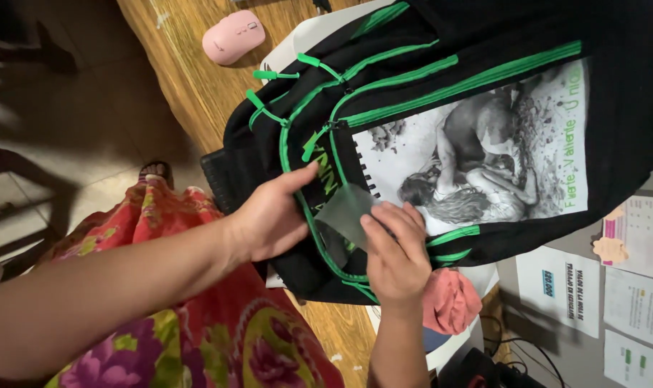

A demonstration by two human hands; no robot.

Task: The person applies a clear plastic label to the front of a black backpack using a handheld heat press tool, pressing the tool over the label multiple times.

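- Our black backpack [498, 43] with green zips lies across the wooden bench [190, 79], over its near edge.
- Our left hand [272, 215] rests open against its pocket.
- Our right hand [394, 251] pinches a clear film sheet [344, 212] on it.
- A pink mouse [233, 36] sits near the bench's far edge.

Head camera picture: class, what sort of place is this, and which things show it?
Probably a home desk or study corner. A pink computer mouse lies on the wooden desk, printed papers hang on the wall, and cables run below. Both hands work at a backpack.
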